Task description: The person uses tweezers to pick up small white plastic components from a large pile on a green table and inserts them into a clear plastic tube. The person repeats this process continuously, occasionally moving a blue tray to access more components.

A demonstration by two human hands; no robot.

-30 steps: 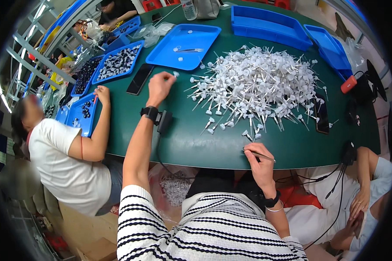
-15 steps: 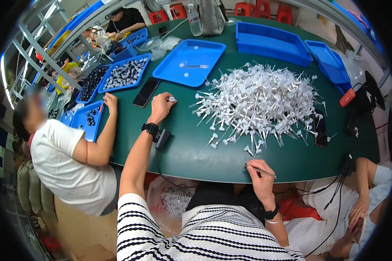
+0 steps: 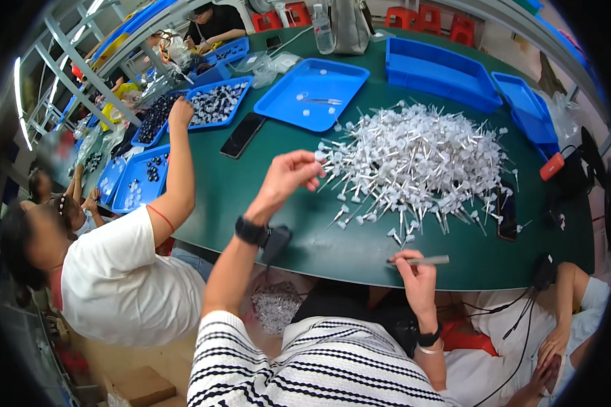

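Note:
My left hand (image 3: 290, 179) is above the table at the left edge of a heap of white plastic pieces with thin stems (image 3: 414, 163). Its fingers are pinched around a small white plastic piece (image 3: 320, 156); whether that piece touches the heap is hard to tell. By the table's front edge, my right hand (image 3: 417, 274) grips metal tweezers (image 3: 430, 260), which lie roughly level across the fingers. A few loose stemmed pieces (image 3: 398, 235) rest between the heap and the right hand.
A blue tray (image 3: 278, 102) with another pair of tweezers lies beyond my left hand, near a dark phone (image 3: 243, 136). A blue bin (image 3: 441, 71) stands behind the heap. On the left a co-worker (image 3: 129, 271) reaches toward a tray of black and white parts (image 3: 217, 102).
My left hand has moved right, from beside the phone to the heap's edge. My right hand still holds the tweezers. The co-worker's arm has stretched farther out. The whole view has shifted slightly.

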